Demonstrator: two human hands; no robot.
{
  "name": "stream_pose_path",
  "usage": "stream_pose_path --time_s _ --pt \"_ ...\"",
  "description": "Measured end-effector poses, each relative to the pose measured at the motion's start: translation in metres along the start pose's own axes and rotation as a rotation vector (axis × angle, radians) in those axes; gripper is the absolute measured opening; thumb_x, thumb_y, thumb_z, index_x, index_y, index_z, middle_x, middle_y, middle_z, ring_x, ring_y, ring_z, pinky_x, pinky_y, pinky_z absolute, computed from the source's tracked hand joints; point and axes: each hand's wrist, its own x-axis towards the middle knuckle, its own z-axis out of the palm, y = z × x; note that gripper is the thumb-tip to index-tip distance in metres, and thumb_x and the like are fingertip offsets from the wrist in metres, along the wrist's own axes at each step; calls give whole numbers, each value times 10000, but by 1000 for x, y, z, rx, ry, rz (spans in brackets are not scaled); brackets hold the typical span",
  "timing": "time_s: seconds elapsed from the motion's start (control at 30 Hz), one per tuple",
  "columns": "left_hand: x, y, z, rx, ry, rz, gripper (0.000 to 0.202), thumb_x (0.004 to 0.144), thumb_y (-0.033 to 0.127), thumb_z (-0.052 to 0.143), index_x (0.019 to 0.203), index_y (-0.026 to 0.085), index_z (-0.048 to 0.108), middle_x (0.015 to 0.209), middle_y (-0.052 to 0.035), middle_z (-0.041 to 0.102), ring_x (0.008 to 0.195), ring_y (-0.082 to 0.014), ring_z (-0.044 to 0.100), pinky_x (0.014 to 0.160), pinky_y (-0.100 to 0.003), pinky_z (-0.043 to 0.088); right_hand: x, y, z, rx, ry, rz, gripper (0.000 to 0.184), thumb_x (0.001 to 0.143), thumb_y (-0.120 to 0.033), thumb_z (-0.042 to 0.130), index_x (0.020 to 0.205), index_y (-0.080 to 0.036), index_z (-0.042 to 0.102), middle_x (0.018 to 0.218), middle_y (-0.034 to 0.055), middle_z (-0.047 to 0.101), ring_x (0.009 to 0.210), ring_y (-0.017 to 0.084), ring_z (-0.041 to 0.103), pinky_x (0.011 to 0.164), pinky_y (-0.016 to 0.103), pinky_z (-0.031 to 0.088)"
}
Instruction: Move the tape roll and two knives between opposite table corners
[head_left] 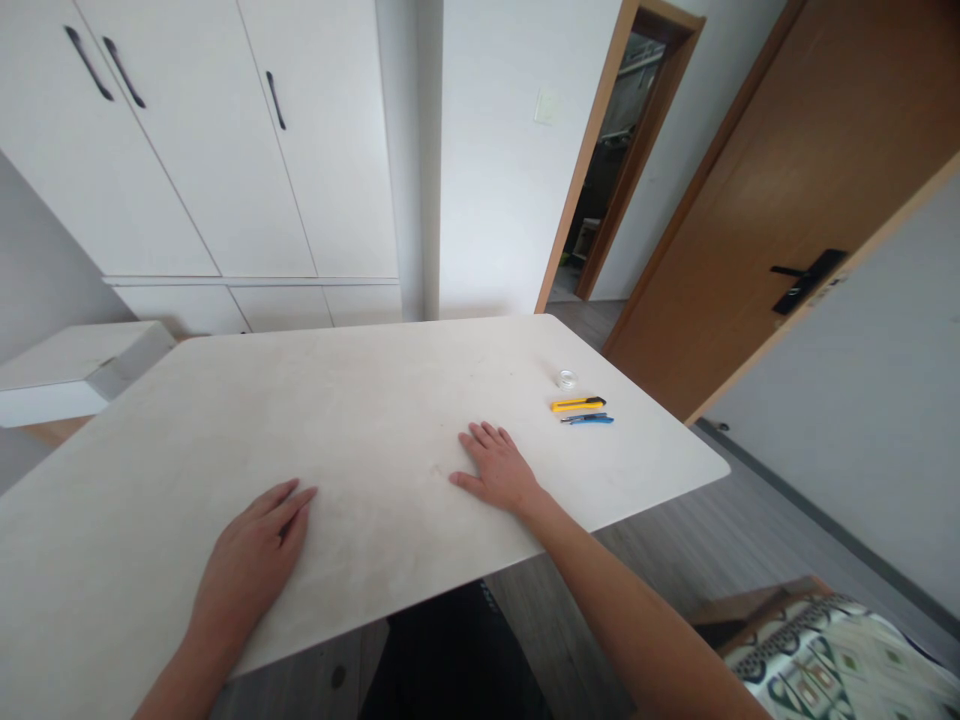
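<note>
My left hand rests on the white tabletop, its fingers stretched out with nothing in them. Farther right, my right hand lies flat on the same surface, fingers and thumb spread, holding nothing. Beyond that hand's fingers is a yellow utility knife with a dark end. Just in front of it lies a slim blue tool with a thin metallic tip, too small to name. A small clear roll, which looks like tape, sits behind the knife. Neither hand touches these things.
The table's front edge runs close to my legs. A white box stands past the left end. White cabinets line the back, and a brown door stands at the right. Patterned fabric shows at the lower right.
</note>
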Motion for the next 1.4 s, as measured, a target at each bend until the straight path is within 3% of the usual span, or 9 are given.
stream_pose_path --time_s 0.67,0.83,1.4 --pt "1 2 -2 3 -14 -2 530 971 493 361 1156 198 761 1319 -121 684 1199 -299 655 1097 -468 496 0 1 1 2 4 -2 838 956 -754 376 1579 -195 410 1669 145 297 1548 324 220 1245 506 137" --pt "1 3 -3 -3 6 -10 488 956 485 387 1134 240 770 1304 -84 699 1188 -277 663 1086 -436 509 0 2 3 -4 5 -2 830 961 -746 378 1582 -196 406 1671 139 294 1550 316 216 1246 502 137" --pt "1 2 -2 16 -5 12 550 977 493 345 1156 183 762 1307 -125 688 1186 -302 661 1086 -461 502 0 4 4 6 15 -2 817 972 -739 359 1576 -191 415 1666 139 310 1545 313 234 1249 496 139"
